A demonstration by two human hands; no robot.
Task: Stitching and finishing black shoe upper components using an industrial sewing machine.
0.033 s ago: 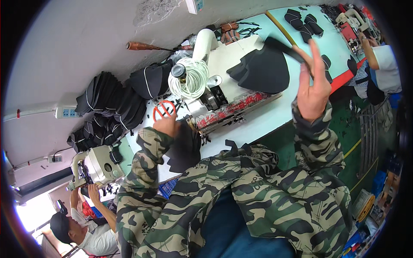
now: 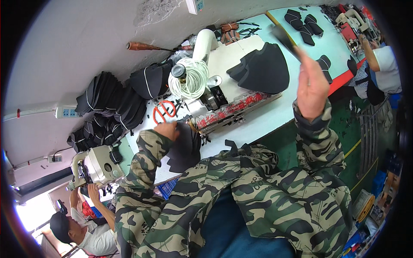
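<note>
My right hand (image 2: 313, 90) is raised over the right part of the table, its fingers closed at the tips on a dark flat piece (image 2: 283, 36), smeared by motion. Left of it, a fanned stack of black cut pieces (image 2: 262, 69) lies on the white sewing machine (image 2: 241, 47). My left hand (image 2: 166, 130) is low at the machine's left end, fingers curled; what they hold is hidden. Against its right side hang more black pieces (image 2: 185, 150). Just above that hand lie orange-handled scissors (image 2: 164, 112).
Coiled white cord (image 2: 189, 79) hangs on the machine. Tied black bundles (image 2: 103, 92) crowd the wall at left; others (image 2: 303, 26) lie at the far right. A screwdriver (image 2: 144, 46) sits behind. Co-workers at left (image 2: 88, 234) and right (image 2: 385, 64) use machines.
My right hand has tipped its fingers leftward, and the dark piece has swung up and blurred. My left hand has dropped slightly, away from the scissors' handles.
</note>
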